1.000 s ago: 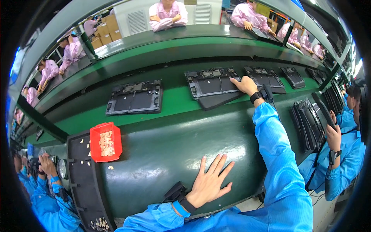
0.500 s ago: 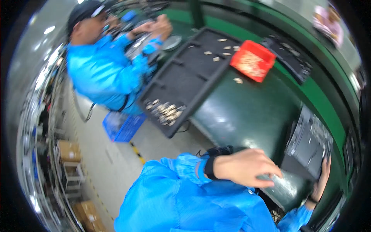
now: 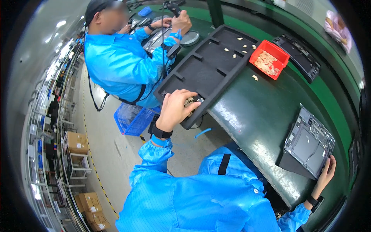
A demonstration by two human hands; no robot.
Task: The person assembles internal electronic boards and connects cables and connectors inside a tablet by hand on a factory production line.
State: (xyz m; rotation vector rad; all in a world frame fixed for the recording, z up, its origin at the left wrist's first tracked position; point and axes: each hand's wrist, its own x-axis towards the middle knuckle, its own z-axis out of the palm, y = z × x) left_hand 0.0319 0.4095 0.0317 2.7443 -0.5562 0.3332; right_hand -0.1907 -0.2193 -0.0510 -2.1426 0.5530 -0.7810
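Observation:
My left hand (image 3: 177,108) reaches into the near end of a black compartment tray (image 3: 201,71). Its thumb and index finger are apart over a pile of small dark and cream parts (image 3: 190,102); the other fingertips are hidden. At the right, my right hand (image 3: 327,174) grips the near right edge of a laptop (image 3: 307,145) whose inner parts lie bare. The laptop is tilted on the green bench, a dark panel showing under its left side.
A red bin (image 3: 269,60) of cream pieces stands beyond the tray, with a loose cream piece (image 3: 255,77) near it. Another laptop part (image 3: 297,56) lies behind. A co-worker (image 3: 119,65) in blue works at the left, above a blue crate (image 3: 133,118).
My left hand has swung left and away from near the laptop to the parts in the tray. My right hand stays at the laptop's edge. The view has shifted slightly.

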